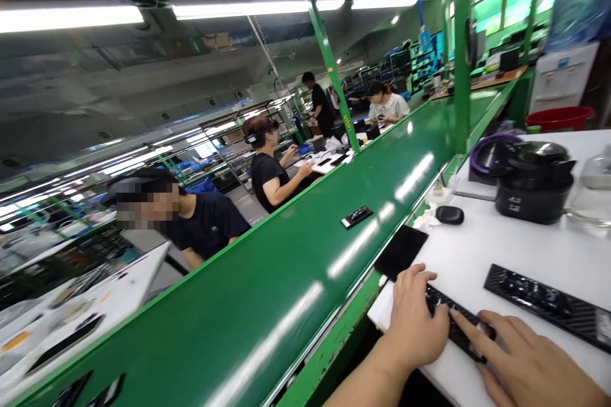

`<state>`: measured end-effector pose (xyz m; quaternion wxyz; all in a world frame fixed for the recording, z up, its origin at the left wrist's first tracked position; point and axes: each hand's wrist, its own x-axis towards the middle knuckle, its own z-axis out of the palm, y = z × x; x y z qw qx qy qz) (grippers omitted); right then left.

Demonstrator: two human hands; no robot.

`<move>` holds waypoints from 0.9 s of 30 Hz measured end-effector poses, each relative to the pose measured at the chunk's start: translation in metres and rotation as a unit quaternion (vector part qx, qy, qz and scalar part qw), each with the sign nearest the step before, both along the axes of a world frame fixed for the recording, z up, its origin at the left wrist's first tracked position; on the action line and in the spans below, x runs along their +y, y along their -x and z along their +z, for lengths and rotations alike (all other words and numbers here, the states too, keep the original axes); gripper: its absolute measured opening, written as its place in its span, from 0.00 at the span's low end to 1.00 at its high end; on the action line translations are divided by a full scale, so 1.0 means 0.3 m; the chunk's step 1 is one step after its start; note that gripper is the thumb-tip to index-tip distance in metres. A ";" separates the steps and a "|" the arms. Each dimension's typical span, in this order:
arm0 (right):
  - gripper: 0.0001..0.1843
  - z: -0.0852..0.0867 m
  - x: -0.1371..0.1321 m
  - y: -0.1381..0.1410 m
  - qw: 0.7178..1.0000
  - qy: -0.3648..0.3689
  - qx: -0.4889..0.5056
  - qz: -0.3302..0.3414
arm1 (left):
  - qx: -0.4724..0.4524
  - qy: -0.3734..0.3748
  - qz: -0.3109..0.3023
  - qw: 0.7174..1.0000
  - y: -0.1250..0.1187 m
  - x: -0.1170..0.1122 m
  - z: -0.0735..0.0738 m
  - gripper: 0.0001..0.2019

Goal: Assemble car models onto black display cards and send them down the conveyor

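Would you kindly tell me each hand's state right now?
Left hand: partly curled, touching the black textured panel; grip cannot be told.
Right hand: fingers extended, touching the same panel; grip cannot be told.

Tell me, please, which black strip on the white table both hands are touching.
The one nearer the green belt: this black strip lies under the left hand and right hand. The other strip, farther right, is untouched.
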<state>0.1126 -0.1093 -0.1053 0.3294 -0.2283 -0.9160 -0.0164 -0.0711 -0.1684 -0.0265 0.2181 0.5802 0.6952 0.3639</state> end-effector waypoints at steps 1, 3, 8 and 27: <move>0.33 0.012 -0.004 0.005 1.000 -0.011 -0.006 -0.002 | 0.001 0.003 0.002 1.000 0.003 0.000 -0.001 0.24; 0.33 0.044 -0.010 0.016 1.000 -0.026 -0.006 -0.007 | 0.006 0.011 0.005 1.000 0.010 0.003 -0.003 0.24; 0.34 0.131 -0.020 0.029 0.999 0.014 -0.044 -0.018 | 0.013 0.013 0.003 1.000 0.020 0.017 0.003 0.23; 0.30 0.228 -0.033 0.017 0.981 0.175 -0.081 -0.016 | -0.001 -0.001 0.018 1.000 0.040 0.052 0.015 0.22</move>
